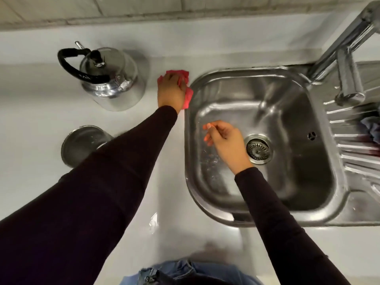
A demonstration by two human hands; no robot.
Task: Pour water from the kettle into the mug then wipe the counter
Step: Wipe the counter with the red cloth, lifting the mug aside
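Nearest the camera, two dark sleeves reach forward over a pale counter (pixel 30 177), above a strip of blue denim at the bottom edge. A small wet glint lies on the counter between the two forearms.

The right hand (pixel 228 144) hangs over the steel sink (pixel 320 194), palm down, its fingers loosely curled with thumb and forefinger close together; it holds nothing that can be seen. The drain strainer (pixel 258 148) sits just to the right of that hand, in the basin floor, and water droplets speckle the basin below the wrist.

To the left of the left forearm stands the mug (pixel 82 145), a steel one seen from above (part of its rim is hidden behind the sleeve). Whether it holds water cannot be told for sure, though its inside glistens.

Further out, the left hand (pixel 171 91) presses flat on a red cloth (pixel 186 79), fingers closed down over it, at the strip of counter just beside the sink's left rim. The cloth shows around the fingertips and along the hand's right edge.

Just left of that hand stands the kettle (pixel 111 79), upright, shiny steel with a black handle folded over its lid, apart from the cloth.

Beyond the right hand, at far right, the tap (pixel 347 50) angles over the ribbed draining board (pixel 353 153).
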